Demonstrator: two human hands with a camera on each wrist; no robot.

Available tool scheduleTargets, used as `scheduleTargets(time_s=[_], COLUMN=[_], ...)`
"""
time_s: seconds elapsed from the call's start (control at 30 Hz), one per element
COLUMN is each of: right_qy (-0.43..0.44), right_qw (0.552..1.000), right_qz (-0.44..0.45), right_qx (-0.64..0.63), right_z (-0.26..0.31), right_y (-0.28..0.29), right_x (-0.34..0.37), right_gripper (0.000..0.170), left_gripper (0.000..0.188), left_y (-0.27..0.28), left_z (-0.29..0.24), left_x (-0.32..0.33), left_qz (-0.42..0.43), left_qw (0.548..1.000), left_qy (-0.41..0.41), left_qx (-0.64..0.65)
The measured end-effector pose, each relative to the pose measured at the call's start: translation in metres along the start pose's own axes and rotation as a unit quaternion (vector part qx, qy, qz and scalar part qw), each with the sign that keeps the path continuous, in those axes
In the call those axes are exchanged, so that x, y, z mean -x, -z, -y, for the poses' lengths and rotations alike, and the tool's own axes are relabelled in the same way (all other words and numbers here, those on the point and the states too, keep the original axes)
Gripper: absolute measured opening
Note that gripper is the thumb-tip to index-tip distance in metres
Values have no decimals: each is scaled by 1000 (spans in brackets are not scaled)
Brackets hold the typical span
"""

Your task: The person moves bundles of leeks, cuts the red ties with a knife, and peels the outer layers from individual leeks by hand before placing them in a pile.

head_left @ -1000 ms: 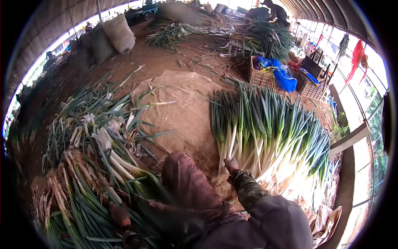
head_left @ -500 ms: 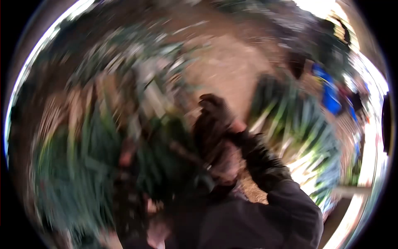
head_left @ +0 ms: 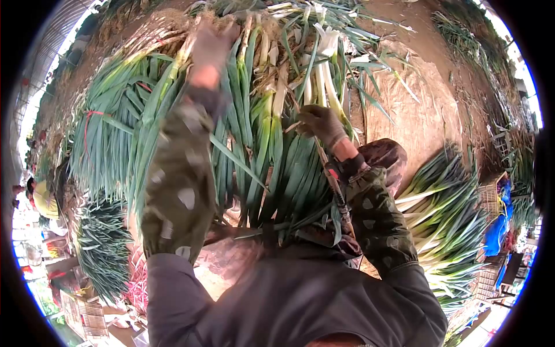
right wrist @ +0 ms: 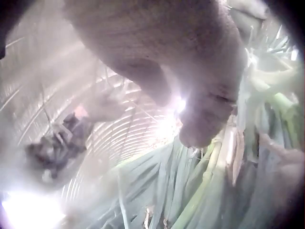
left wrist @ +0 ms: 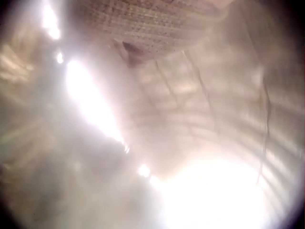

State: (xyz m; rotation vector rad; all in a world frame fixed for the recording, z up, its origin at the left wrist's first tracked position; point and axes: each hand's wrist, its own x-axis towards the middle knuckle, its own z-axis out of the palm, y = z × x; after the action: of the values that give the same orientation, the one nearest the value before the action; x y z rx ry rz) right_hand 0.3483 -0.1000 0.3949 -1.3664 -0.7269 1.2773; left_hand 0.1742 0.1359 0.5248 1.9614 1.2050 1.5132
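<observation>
A wide pile of long green onions [head_left: 272, 168] lies before me in the head view, roots away from me and leaves toward my lap. My gloved left hand [head_left: 211, 49], blurred by motion, is over the root ends at the top; how its fingers lie does not show. My gloved right hand [head_left: 321, 124] is over the pile's right part, its fingers bent. In the right wrist view, the right hand's fingertips [right wrist: 193, 140] are right at a yellow-green stalk [right wrist: 205, 176], the thumb apart from them. The left wrist view shows only part of the left glove [left wrist: 157, 28].
A tan sheet [head_left: 425, 98] covers ground at the right. Below it lies a stack of cleaner green onions [head_left: 445, 214], beside crates [head_left: 488, 199] with blue material [head_left: 497, 225]. A thin rod [head_left: 335, 185] runs by my right forearm. Another onion heap [head_left: 101, 246] is at lower left.
My view has swung left toward the untidy pile. My right hand has left the cleaner stack and come over this pile; my left hand has moved up to the root ends.
</observation>
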Motion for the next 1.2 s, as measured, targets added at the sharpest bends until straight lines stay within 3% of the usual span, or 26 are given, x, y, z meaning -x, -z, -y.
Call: scheduleTargets(time_s=[0.03,0.1,0.13,0.17,0.23,0.33,0.43,0.57,0.6,0.67,0.7,0.77,0.83,0.87,0.9,0.93,0.97,1.0,1.03,1.07,1.1,1.17,1.2], right_qy=[8,20,11,2,50,-20,-90,-33,-60,-68,-70,-65,-28,-1,25,98,91,89,90,95,103,85,68], right_qw=[997,970,959,945,910,885,896,940,937,970,982,992,999,999,997,995,987,968,961,962,970,986,987], right_qz=[8,23,6,-10,-58,-84,-121,-164,-152,-126,-111,-25,40,30,17,19,2,-18,-23,-43,-63,-79,-84], right_qx=[80,240,284,326,406,457,417,296,308,195,136,108,22,-25,-73,-1,136,234,259,250,209,117,123], right_z=[-8,-30,-38,-46,-66,-76,-64,-112,-114,-112,-102,-52,-6,-1,2,5,10,8,-3,-8,-4,5,10], right_y=[-4,-13,-20,-26,-37,-63,-73,-56,-55,-52,-55,-51,-45,-46,-45,-44,-42,-40,-43,-40,-35,-34,-32], right_x=[-15,-48,-60,-72,-93,-103,-98,-127,-131,-120,-109,-71,-28,-19,-12,-12,-15,-27,-40,-46,-45,-29,-23], right_gripper=[20,25,27,29,38,41,41,38,42,43,44,42,44,41,38,31,25,27,29,31,33,38,41], left_gripper=[32,22,21,18,19,20,23,28,28,29,30,32,39,48,49,51,52,55,56,60,62,68,69], left_y=[-8,-20,-36,-39,-47,-54,-62,-78,-73,-60,-51,-18,18,22,25,28,29,17,29,22,29,42,39], left_z=[15,36,75,76,95,94,85,118,120,124,116,85,39,35,24,11,0,12,5,25,1,-16,1], left_x=[37,115,163,182,203,205,196,195,192,184,184,190,183,190,186,182,180,182,167,179,175,181,182], left_qz=[171,435,309,325,330,320,349,340,363,405,397,367,377,357,354,354,357,362,450,446,431,407,441], left_qw=[983,876,943,922,912,899,872,885,890,887,880,822,834,803,818,831,842,820,830,852,860,763,745], left_qy=[12,34,-63,-24,5,45,123,139,162,201,261,365,314,327,305,283,258,223,230,240,237,302,304], left_qx=[-70,-205,-108,-211,-243,-295,-322,-285,-224,-98,15,237,255,348,335,323,311,382,235,134,139,400,398])
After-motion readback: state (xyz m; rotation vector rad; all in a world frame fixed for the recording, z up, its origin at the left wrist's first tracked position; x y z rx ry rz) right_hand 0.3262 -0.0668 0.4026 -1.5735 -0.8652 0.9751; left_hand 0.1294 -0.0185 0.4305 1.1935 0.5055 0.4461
